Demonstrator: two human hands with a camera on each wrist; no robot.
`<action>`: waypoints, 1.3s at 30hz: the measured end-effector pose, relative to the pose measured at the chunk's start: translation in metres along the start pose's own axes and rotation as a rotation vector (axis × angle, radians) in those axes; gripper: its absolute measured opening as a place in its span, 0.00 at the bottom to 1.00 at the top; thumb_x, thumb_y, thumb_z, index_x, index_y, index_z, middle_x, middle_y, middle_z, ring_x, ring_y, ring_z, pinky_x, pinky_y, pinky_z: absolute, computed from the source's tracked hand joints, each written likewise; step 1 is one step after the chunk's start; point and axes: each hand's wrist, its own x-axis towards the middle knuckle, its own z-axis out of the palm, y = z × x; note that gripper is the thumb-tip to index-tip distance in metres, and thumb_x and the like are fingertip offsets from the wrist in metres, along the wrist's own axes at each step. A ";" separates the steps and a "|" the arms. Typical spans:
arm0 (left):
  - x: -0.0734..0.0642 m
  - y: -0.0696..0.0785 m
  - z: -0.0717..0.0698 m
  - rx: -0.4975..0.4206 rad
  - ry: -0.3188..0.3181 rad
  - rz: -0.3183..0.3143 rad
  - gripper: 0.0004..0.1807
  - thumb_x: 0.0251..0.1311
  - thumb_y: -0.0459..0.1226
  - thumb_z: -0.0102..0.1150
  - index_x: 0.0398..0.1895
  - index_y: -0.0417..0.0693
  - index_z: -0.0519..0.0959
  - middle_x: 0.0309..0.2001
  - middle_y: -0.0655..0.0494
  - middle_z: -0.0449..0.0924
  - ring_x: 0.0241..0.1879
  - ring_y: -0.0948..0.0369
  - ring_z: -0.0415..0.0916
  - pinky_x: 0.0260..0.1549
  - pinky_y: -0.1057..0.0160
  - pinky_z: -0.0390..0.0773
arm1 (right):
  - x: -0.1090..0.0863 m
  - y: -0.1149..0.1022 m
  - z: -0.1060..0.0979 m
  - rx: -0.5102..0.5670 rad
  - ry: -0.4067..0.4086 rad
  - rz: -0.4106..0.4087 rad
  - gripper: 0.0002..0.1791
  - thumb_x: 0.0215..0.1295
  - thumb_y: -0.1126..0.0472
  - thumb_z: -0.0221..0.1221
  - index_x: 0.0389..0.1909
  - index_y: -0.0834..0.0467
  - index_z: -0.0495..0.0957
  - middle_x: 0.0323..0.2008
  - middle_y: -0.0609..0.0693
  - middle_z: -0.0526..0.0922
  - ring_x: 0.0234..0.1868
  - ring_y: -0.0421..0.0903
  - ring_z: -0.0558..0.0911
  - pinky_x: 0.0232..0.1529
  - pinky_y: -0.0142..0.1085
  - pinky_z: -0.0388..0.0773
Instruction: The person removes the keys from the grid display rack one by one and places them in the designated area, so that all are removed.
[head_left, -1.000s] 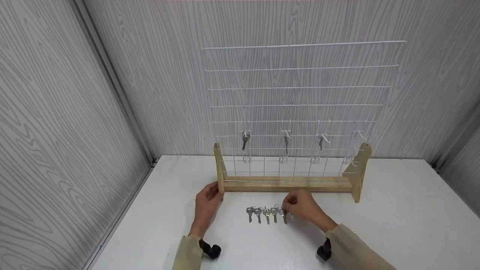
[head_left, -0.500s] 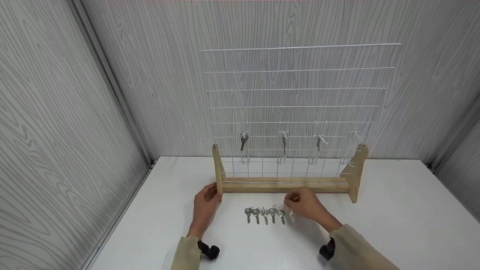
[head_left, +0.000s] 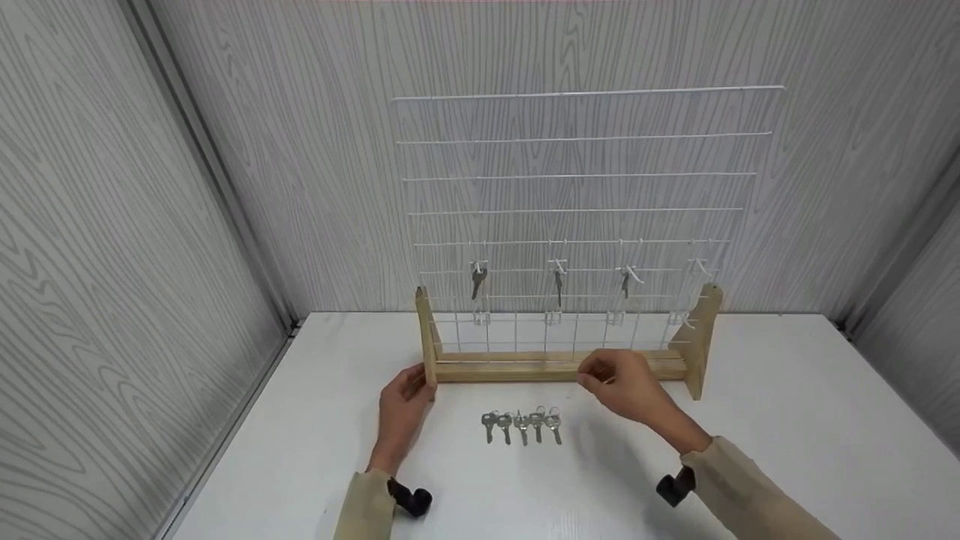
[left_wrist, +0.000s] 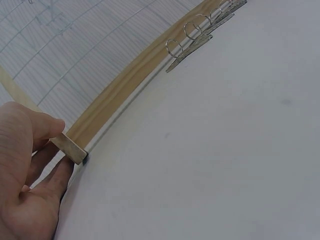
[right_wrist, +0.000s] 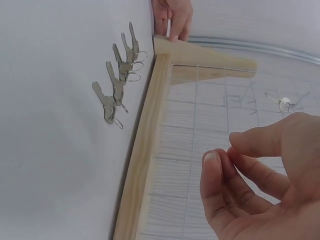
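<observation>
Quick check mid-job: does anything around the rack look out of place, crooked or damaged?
Nothing stands out. Five keys lie in a neat row on the tabletop, three other keys hang from hooks, and the left hand grips the upright wooden stand. No visible damage.

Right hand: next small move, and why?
Probably reach up to the rightmost hanging key and lift it off the rack. The right hand has left the five keys lying in a row and moved nearer the rack with nothing visible in its fingertips, while the left hand grips the rack's left end.
</observation>
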 end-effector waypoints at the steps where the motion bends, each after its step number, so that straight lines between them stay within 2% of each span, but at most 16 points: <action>1: 0.000 0.000 0.000 0.000 0.001 -0.001 0.23 0.74 0.33 0.63 0.70 0.41 0.78 0.68 0.40 0.80 0.69 0.45 0.78 0.62 0.55 0.85 | 0.001 -0.001 -0.003 -0.003 0.013 -0.007 0.02 0.72 0.64 0.68 0.40 0.58 0.88 0.36 0.50 0.89 0.37 0.44 0.86 0.37 0.35 0.85; 5: 0.001 -0.002 0.002 0.002 0.003 -0.011 0.23 0.74 0.33 0.63 0.70 0.41 0.78 0.68 0.40 0.80 0.69 0.46 0.78 0.62 0.57 0.85 | 0.004 -0.004 -0.014 -0.022 0.057 -0.032 0.02 0.72 0.66 0.67 0.41 0.59 0.88 0.36 0.51 0.90 0.37 0.44 0.87 0.38 0.34 0.86; 12: 0.005 0.000 0.003 0.002 0.012 0.007 0.23 0.73 0.31 0.62 0.70 0.41 0.78 0.68 0.39 0.80 0.69 0.46 0.78 0.61 0.57 0.85 | 0.014 -0.009 -0.041 -0.028 0.135 -0.083 0.02 0.71 0.67 0.67 0.39 0.61 0.88 0.35 0.53 0.90 0.34 0.45 0.87 0.36 0.31 0.84; 18: 0.005 0.004 0.004 -0.012 0.015 0.003 0.23 0.73 0.32 0.63 0.69 0.42 0.78 0.67 0.40 0.80 0.68 0.46 0.79 0.60 0.58 0.85 | 0.025 -0.013 -0.064 -0.051 0.197 -0.082 0.04 0.73 0.66 0.66 0.41 0.61 0.88 0.36 0.54 0.91 0.35 0.46 0.88 0.36 0.27 0.83; 23: 0.005 0.004 0.004 -0.017 0.001 0.012 0.23 0.73 0.32 0.62 0.70 0.42 0.78 0.68 0.40 0.80 0.69 0.45 0.78 0.62 0.56 0.85 | 0.030 -0.013 -0.078 -0.087 0.254 -0.069 0.05 0.74 0.65 0.65 0.43 0.62 0.88 0.38 0.56 0.91 0.38 0.51 0.89 0.36 0.25 0.81; 32: 0.004 0.002 0.004 0.009 0.009 0.005 0.23 0.73 0.33 0.63 0.70 0.41 0.78 0.68 0.39 0.79 0.69 0.45 0.78 0.62 0.56 0.85 | 0.042 -0.002 -0.089 -0.092 0.337 -0.046 0.08 0.75 0.66 0.63 0.48 0.66 0.86 0.43 0.62 0.90 0.44 0.60 0.89 0.38 0.18 0.78; 36: 0.002 0.001 0.003 0.007 0.014 0.000 0.23 0.74 0.32 0.62 0.70 0.40 0.77 0.69 0.38 0.78 0.70 0.44 0.77 0.63 0.54 0.84 | 0.048 0.002 -0.087 -0.139 0.432 -0.095 0.09 0.74 0.67 0.64 0.48 0.66 0.86 0.43 0.63 0.90 0.42 0.60 0.91 0.37 0.12 0.72; 39: 0.000 0.000 0.001 0.006 0.010 -0.003 0.24 0.74 0.33 0.62 0.71 0.40 0.76 0.70 0.38 0.78 0.70 0.43 0.76 0.63 0.54 0.84 | 0.053 0.004 -0.083 -0.209 0.533 -0.160 0.08 0.70 0.67 0.66 0.46 0.65 0.88 0.39 0.60 0.92 0.37 0.58 0.92 0.35 0.09 0.68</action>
